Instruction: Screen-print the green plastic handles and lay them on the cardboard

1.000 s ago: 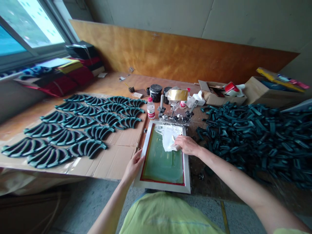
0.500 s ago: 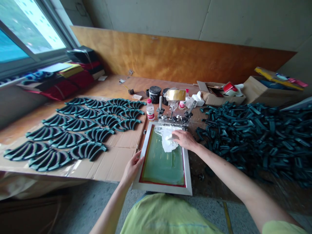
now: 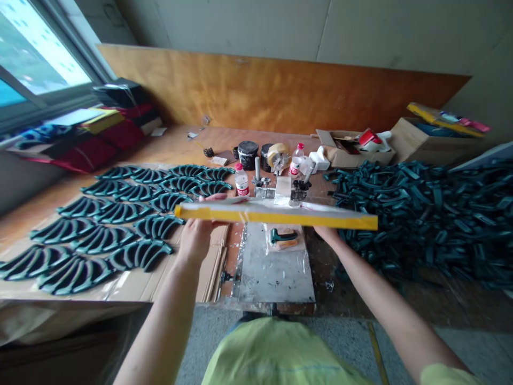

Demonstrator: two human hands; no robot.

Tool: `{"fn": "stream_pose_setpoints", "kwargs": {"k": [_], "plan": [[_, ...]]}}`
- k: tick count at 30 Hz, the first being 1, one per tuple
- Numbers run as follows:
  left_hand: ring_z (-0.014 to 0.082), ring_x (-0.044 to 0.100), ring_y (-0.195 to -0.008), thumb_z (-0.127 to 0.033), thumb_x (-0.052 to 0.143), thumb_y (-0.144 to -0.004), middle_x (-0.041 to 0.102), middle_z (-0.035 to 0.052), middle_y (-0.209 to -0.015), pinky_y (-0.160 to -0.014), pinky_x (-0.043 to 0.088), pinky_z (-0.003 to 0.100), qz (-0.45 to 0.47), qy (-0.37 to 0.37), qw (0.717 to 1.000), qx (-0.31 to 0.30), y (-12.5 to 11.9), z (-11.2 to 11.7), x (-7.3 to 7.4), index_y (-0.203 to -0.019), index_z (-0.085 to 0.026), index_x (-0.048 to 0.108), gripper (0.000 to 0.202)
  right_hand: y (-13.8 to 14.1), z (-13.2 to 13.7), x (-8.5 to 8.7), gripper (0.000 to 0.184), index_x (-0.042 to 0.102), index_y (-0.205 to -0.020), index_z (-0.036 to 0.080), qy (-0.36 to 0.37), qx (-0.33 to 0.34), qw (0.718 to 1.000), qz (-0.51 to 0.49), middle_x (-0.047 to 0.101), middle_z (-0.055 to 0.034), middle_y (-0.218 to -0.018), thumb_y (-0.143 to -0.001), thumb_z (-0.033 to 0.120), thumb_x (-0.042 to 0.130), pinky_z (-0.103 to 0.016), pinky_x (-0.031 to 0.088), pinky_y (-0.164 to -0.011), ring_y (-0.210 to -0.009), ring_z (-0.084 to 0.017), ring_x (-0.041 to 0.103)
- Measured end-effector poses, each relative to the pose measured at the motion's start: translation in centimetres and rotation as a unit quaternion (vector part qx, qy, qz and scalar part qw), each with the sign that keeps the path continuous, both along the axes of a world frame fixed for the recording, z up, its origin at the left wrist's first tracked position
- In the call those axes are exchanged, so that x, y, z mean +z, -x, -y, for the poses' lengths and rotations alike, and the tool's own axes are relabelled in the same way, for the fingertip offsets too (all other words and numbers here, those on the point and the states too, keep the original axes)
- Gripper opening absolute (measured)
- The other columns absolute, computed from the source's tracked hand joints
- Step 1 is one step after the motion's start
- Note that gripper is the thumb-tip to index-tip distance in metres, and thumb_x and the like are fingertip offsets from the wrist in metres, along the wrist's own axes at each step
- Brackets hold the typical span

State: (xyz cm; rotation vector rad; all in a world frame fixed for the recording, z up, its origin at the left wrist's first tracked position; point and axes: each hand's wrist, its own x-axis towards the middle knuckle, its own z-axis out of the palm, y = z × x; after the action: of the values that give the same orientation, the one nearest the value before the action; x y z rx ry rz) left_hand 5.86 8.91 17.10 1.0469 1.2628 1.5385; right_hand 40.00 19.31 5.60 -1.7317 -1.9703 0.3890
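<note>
Both hands hold a silk-screen frame (image 3: pixel 276 215) up in front of me, almost edge-on, with yellow tape along its near edge. My left hand (image 3: pixel 196 235) grips its left end, with the fingers over the top. My right hand (image 3: pixel 328 232) supports the right end from below, partly hidden behind it. Beneath the frame lies a scuffed metal printing plate (image 3: pixel 276 272). On it, a dark green curved part (image 3: pixel 284 236) sits on a clear sheet, with a small tan strip beside it. The frame hides the far part of the plate.
Rows of dark green curved parts (image 3: pixel 120 224) lie on cardboard (image 3: pixel 212 267) at left. A large heap of similar parts (image 3: pixel 425 219) fills the right. Ink tins (image 3: pixel 247 155), a plastic bottle (image 3: pixel 241 180), a tape roll (image 3: pixel 278 155) and cardboard boxes (image 3: pixel 355 149) stand along the back of the bench.
The screen frame has been lifted off the bench and turned edge-on, uncovering the metal plate and green part. The white cloth is no longer in view. Both hands have moved to the frame's ends.
</note>
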Motion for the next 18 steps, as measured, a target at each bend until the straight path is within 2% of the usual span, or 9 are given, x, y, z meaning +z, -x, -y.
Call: {"fn": "stream_pose_setpoints", "kwargs": {"k": [2, 4, 7, 8, 10, 12, 13, 16, 18], "plan": [[0.0191, 0.067, -0.081, -0.06, 0.052, -0.085, 0.072, 0.0071, -0.087, -0.069, 0.054, 0.028, 0.013, -0.007, 1.0, 0.006, -0.5, -1.8, 1.3, -0.09, -0.017, 0.066, 0.046, 0.9, 2.2, -2.2, 0.028, 0.062, -0.11, 0.02, 0.014, 0.065, 0.998, 0.013, 0.07, -0.0062, -0.09, -0.089, 0.038, 0.059, -0.033, 0.048, -0.075, -0.085, -0.023, 0.064], [0.0165, 0.066, -0.073, -0.062, 0.053, -0.083, 0.07, 0.0052, -0.077, -0.064, 0.053, 0.026, 0.035, -0.018, 0.999, 0.019, -0.8, -2.8, 2.0, -0.084, -0.017, 0.064, 0.046, 2.3, 3.8, -3.4, 0.035, 0.059, -0.116, 0.021, 0.008, 0.134, 0.99, 0.048, 0.068, -0.0074, -0.1, -0.085, 0.036, 0.066, -0.034, 0.047, -0.081, -0.095, -0.023, 0.062], [0.0134, 0.064, -0.068, -0.062, 0.057, -0.082, 0.069, 0.0016, -0.077, -0.062, 0.052, 0.024, 0.068, -0.025, 0.995, 0.068, -1.7, -2.0, 0.9, -0.099, -0.021, 0.061, 0.045, 4.0, 5.0, -3.1, 0.025, 0.063, -0.107, 0.021, -0.001, 0.178, 0.98, 0.091, 0.065, -0.0072, -0.104, -0.084, 0.026, 0.069, -0.036, 0.044, -0.089, -0.103, -0.023, 0.056], [0.013, 0.064, -0.066, -0.061, 0.058, -0.081, 0.069, 0.0011, -0.077, -0.06, 0.052, 0.023, 0.072, 0.001, 0.995, 0.067, -2.3, -1.1, -0.1, -0.105, -0.021, 0.06, 0.046, 4.6, 5.4, -2.6, 0.018, 0.064, -0.102, 0.021, -0.005, 0.176, 0.98, 0.087, 0.064, -0.0069, -0.102, -0.085, 0.024, 0.068, -0.036, 0.043, -0.089, -0.102, -0.023, 0.055], [0.0147, 0.065, -0.066, -0.063, 0.06, -0.08, 0.07, 0.0033, -0.079, -0.056, 0.052, 0.024, 0.069, 0.115, 0.991, 0.003, -4.2, 1.3, -2.8, -0.111, -0.02, 0.06, 0.053, 5.8, 7.1, -1.3, 0.01, 0.065, -0.097, 0.02, -0.024, 0.17, 0.983, 0.058, 0.062, -0.0064, -0.097, -0.087, 0.023, 0.065, -0.035, 0.044, -0.088, -0.099, -0.022, 0.054], [0.0206, 0.069, -0.075, -0.066, 0.059, -0.078, 0.072, 0.0098, -0.089, -0.056, 0.054, 0.029, 0.071, 0.265, 0.954, -0.119, -6.5, 4.1, -5.9, -0.112, -0.017, 0.061, 0.06, 7.4, 9.7, -0.4, 0.009, 0.065, -0.097, 0.02, -0.054, 0.184, 0.981, 0.029, 0.061, -0.0065, -0.094, -0.089, 0.023, 0.063, -0.035, 0.044, -0.086, -0.096, -0.022, 0.053], [0.023, 0.069, -0.081, -0.068, 0.058, -0.078, 0.072, 0.0111, -0.093, -0.059, 0.055, 0.031, 0.09, 0.31, 0.936, -0.144, -7.5, 5.3, -7.5, -0.111, -0.017, 0.061, 0.06, 8.2, 11.1, -0.2, 0.01, 0.066, -0.098, 0.02, -0.068, 0.21, 0.975, 0.023, 0.061, -0.0064, -0.092, -0.09, 0.023, 0.061, -0.035, 0.045, -0.085, -0.094, -0.022, 0.053], [0.0225, 0.069, -0.077, -0.068, 0.059, -0.075, 0.071, 0.0078, -0.084, -0.059, 0.054, 0.031, 0.121, 0.361, 0.917, -0.116, -7.9, 7.5, -11.8, -0.096, -0.019, 0.06, 0.054, 9.0, 13.9, -0.7, 0.018, 0.066, -0.107, 0.023, -0.091, 0.33, 0.939, 0.03, 0.063, -0.0055, -0.093, -0.092, 0.029, 0.058, -0.035, 0.044, -0.086, -0.093, -0.022, 0.054], [0.0198, 0.066, -0.064, -0.067, 0.057, -0.075, 0.069, 0.0047, -0.071, -0.055, 0.051, 0.029, 0.07, 0.372, 0.924, -0.063, -5.3, 7.5, -14.3, -0.089, -0.019, 0.059, 0.05, 6.9, 13.3, -1.6, 0.022, 0.065, -0.113, 0.025, -0.082, 0.336, 0.937, 0.044, 0.066, -0.0048, -0.096, -0.093, 0.028, 0.056, -0.034, 0.045, -0.085, -0.093, -0.021, 0.056]]}}
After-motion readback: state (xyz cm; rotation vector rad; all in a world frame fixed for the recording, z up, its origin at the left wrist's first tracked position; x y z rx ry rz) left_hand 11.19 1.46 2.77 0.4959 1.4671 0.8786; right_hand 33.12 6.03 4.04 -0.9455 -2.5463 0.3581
